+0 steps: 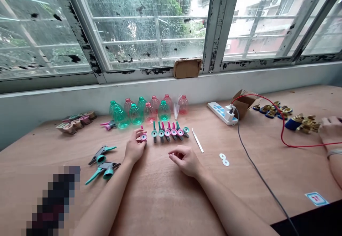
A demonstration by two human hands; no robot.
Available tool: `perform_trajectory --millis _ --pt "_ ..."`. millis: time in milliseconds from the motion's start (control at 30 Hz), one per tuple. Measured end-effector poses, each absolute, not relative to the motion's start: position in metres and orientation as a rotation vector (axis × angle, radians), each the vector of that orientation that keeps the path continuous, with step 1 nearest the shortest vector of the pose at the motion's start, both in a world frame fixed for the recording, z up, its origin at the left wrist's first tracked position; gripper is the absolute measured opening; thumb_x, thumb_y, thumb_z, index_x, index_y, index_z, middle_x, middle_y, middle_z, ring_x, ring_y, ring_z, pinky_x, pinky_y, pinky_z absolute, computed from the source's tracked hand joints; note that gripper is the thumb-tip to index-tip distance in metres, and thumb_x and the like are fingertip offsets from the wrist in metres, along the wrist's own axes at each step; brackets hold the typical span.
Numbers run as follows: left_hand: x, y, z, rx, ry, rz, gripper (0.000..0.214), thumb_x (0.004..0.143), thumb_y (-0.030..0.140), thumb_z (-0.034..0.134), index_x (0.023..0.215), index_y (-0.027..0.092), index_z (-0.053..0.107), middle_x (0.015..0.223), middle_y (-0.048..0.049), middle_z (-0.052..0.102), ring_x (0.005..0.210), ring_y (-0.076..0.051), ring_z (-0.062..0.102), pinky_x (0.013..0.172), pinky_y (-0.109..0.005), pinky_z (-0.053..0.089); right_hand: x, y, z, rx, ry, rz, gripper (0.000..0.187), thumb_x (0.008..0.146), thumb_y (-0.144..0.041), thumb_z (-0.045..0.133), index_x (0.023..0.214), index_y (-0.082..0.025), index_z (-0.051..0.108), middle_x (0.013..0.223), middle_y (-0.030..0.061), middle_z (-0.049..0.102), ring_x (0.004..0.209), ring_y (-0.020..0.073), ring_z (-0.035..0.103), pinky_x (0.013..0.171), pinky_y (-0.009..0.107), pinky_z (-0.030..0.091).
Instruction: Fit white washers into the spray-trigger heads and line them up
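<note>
My left hand [135, 147] is closed around a pink trigger spray head [143, 137], its round collar facing up, at the left end of a row. Beside it, several more spray heads [167, 132] with green or pink collars stand lined up side by side. Nearer to me, my right hand [185, 160] rests low over the table, fingers curled inward and thumb near the index fingertip, with nothing showing between them. White tweezers [198, 140] lie just beyond it on the right. Two flat white washers [224, 159] lie farther right.
Green and pink clear bottles [136, 114] stand along the wall. Two green spray heads [103, 170] lie by my left forearm. A power strip [222, 113], red cable [282, 129] and grey cable [252, 161] cross the right side. Another person's hand [330, 129] is by gold-and-blue parts [294, 122].
</note>
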State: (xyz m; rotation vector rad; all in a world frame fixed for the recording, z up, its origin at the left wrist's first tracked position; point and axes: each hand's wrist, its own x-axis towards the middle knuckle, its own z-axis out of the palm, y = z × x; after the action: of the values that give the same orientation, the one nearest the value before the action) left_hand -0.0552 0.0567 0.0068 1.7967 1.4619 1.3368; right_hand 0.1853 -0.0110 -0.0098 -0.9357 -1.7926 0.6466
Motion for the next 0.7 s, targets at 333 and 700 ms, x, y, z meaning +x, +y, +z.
perform_trajectory --millis 333,700 --pt "-0.038 0.067 0.008 1.915 1.367 1.294 0.056 0.066 0.011 0.048 0.122 0.018 0.046 0.117 -0.0102 0.061 0.112 -0.021 0.058 0.082 -0.032 0.053 0.186 -0.008 -0.014 -0.961 -1.765 0.698 0.013 0.080 -0.022 0.061 0.084 -0.018 0.073 0.065 0.0003 0.065 0.056 0.0104 0.054 0.054 0.021 0.040" --pt "-0.168 0.056 0.066 2.300 1.897 0.782 0.039 0.058 0.017 0.047 0.091 0.021 0.066 0.105 -0.0058 0.066 0.100 -0.027 0.059 0.077 -0.032 0.049 0.183 -0.013 -0.015 -0.973 -1.823 0.733 0.014 0.081 -0.023 0.061 0.085 -0.018 0.073 0.063 0.0002 0.065 0.054 0.0104 0.054 0.054 0.021 0.039"
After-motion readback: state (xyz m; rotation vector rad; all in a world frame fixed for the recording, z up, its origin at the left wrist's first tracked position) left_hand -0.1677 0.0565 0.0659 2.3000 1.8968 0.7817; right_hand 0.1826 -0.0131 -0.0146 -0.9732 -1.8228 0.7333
